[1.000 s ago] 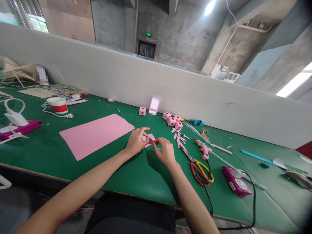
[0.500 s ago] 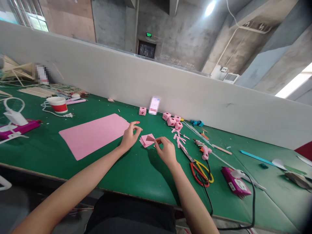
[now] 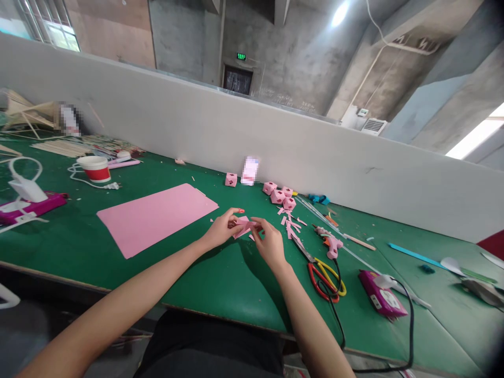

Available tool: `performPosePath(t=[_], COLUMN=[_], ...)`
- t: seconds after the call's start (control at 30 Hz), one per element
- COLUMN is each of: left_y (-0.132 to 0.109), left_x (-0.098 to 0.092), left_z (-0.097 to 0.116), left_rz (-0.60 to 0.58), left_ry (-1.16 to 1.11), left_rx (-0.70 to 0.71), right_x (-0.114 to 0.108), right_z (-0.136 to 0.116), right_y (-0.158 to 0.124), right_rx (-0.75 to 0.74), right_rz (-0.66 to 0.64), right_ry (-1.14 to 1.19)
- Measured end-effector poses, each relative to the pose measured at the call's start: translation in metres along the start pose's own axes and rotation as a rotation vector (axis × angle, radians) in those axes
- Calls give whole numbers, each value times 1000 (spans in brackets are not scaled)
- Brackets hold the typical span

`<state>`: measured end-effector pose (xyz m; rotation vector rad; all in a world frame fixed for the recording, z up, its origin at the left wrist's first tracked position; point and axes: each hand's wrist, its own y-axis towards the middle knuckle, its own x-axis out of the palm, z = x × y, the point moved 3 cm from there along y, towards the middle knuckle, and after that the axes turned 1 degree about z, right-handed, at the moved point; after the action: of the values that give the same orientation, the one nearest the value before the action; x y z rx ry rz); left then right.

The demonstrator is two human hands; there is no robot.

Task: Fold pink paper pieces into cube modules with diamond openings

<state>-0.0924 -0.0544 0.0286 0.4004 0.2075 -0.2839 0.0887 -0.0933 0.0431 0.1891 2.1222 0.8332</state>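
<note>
Small pink paper pieces (image 3: 243, 224) lie in front of me on the green table (image 3: 220, 283). My right hand (image 3: 270, 241) pinches one of them by its right side, thumb and fingers closed. From the other side my left hand (image 3: 220, 231) has its curled fingers and thumb on the same paper, which looks slightly raised. The fingertips partly cover its edges. Left of my hands lies a large pink sheet (image 3: 153, 218). Several folded pink paper cubes (image 3: 277, 196) with cut openings stand together farther back, and another pink cube (image 3: 231, 179) stands apart.
Pink scraps (image 3: 290, 226), red-and-yellow-handled scissors (image 3: 326, 281) and a pink glue gun (image 3: 333, 245) lie to the right, near a purple power strip (image 3: 381, 294) with a black cable. A paper cup (image 3: 96, 170) stands left. A white partition (image 3: 189, 121) borders the back.
My left hand has moved right, from beside the small paper pieces onto them, and its fingers have closed on the paper. The right hand keeps its pinch in nearly the same place.
</note>
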Motion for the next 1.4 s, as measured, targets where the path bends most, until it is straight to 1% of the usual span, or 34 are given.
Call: performPosePath(t=[0.27,0.5,0.73,0.83,0.9,1.13,1.4], left_y=[1,0,-1,-1,-2,-4,-5], left_x=[-2,-3,-6,-7,-6,-4,-2], left_z=[3,3,5,7,9,14,14], left_rz=[39,62,84,75,61,38,25], left_ry=[-13,-45,-39,-37,-35,-8,16], left_rx=[7,1,12,14,18,32,40], right_x=[4,1,-5,-7,-6,0,0], right_z=[5,6,-1,-4,-5,-4,-3], right_y=[1,2,2,2,2,1,1], right_rx=[-58,-132,-147,-150,-163,-195,-129], right_rz=[10,23,110,141,136,44,73], right_ry=[-91,-160,-181,-180,-172,-131,-129])
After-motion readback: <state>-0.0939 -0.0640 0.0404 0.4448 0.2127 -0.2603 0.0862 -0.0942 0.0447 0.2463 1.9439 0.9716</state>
